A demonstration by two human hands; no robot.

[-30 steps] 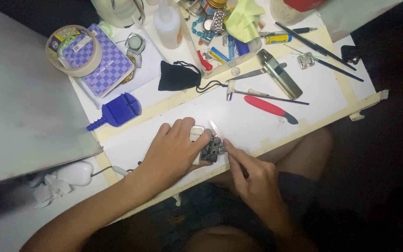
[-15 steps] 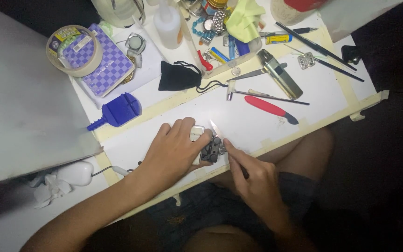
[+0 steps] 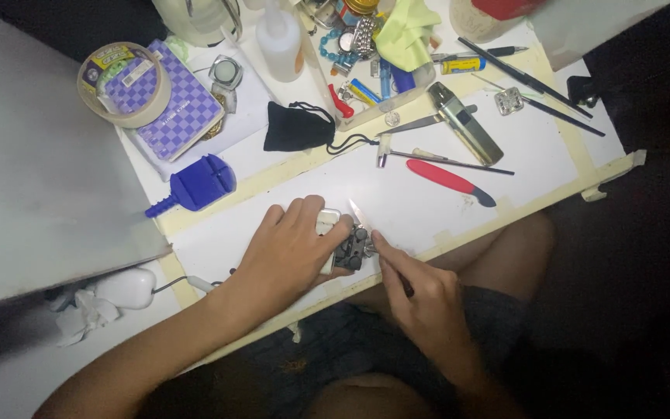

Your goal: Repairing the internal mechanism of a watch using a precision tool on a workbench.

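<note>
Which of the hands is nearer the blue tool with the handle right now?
Left. The left hand lies just below and right of the blue tool, on the dark holder. The right hand sits farther right, beyond that holder.

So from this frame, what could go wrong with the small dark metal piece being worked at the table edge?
The small dark metal piece sits near the front edge of the white table; a slip could send it into the lap. The right hand drives a thin shiny-tipped tool toward the left hand, so its fingers could get poked. Loose tools such as the red-handled knife lie close by and could be knocked.
</note>
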